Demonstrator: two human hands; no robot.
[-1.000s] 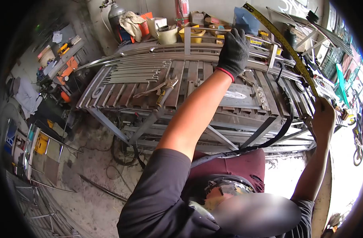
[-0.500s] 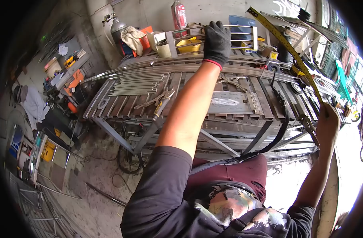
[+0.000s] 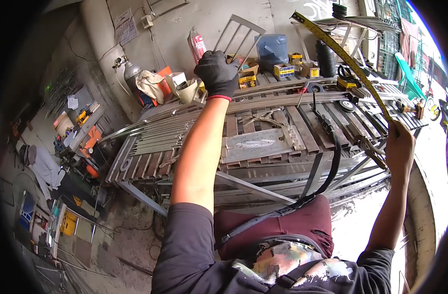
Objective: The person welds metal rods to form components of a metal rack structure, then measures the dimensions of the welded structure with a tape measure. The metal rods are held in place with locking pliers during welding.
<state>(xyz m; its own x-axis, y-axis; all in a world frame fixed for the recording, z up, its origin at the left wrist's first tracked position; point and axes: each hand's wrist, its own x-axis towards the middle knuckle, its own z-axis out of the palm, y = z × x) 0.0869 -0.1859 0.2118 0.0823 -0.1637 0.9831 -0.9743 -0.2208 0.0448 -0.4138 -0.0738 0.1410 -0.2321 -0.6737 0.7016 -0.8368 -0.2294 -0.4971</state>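
My left hand [image 3: 217,76], in a dark glove with a red cuff, is closed on a small metal frame [image 3: 239,36] of parallel bars, raised and tilted above the far side of the slatted metal workbench [image 3: 302,128]. On the right, my bare right hand [image 3: 399,142] is closed round the lower end of a yellow tape measure [image 3: 351,61]. The extended blade slants up and to the left, its free end in the air. A marked metal plate [image 3: 257,145] and a clamp lie on the bench between my arms.
Thin rods [image 3: 160,138] lie at the bench's left. Behind are a fire extinguisher [image 3: 196,44], a gas cylinder [image 3: 132,72], a blue container [image 3: 271,50] and small boxes. Another person [image 3: 45,166] is at the far left. A black cable [image 3: 336,157] crosses the bench's front edge.
My left hand has moved left with the metal frame, which has turned from roughly level to steeply tilted. The view has shifted, and my right hand still holds the tape.
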